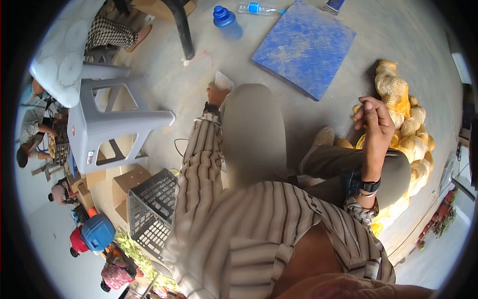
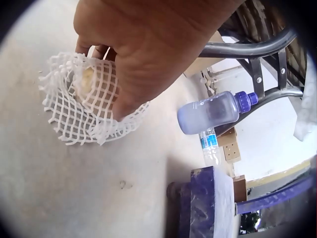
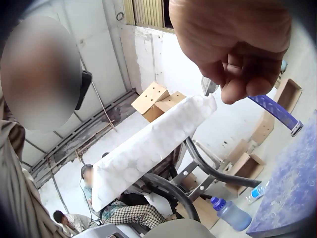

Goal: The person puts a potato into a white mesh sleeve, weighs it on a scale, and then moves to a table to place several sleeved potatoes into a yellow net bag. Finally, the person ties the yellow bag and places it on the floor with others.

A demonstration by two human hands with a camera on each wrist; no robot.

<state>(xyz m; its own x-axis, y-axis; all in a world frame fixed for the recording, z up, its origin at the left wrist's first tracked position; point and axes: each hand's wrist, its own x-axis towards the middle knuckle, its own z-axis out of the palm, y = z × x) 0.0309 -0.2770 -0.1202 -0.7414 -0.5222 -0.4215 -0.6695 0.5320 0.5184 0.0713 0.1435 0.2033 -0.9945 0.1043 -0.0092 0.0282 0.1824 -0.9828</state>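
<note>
My left hand [image 1: 217, 94] is low over the floor beside my knee, gripping a white foam net sleeve [image 2: 64, 106]. A pale yellow patch shows through its mesh near the fingertips; what it belongs to is hidden. My right hand [image 1: 377, 119] is raised over my other knee, its fingers loosely bent, with nothing visibly held. In the right wrist view a small grey-white thing [image 3: 209, 87] appears beside those fingertips. Nearest that hand lies a pile of round yellowish fruit [image 1: 393, 89] in netting, some with bright yellow wrapping.
Ahead lies a blue square board [image 1: 304, 50], with a blue-capped jug [image 1: 227, 24] and a clear water bottle [image 1: 261, 9] beyond. To the left stand a grey plastic stool [image 1: 112, 117], a marble-patterned table [image 1: 59, 55] and a black crate [image 1: 153, 209]. Several people are farther off.
</note>
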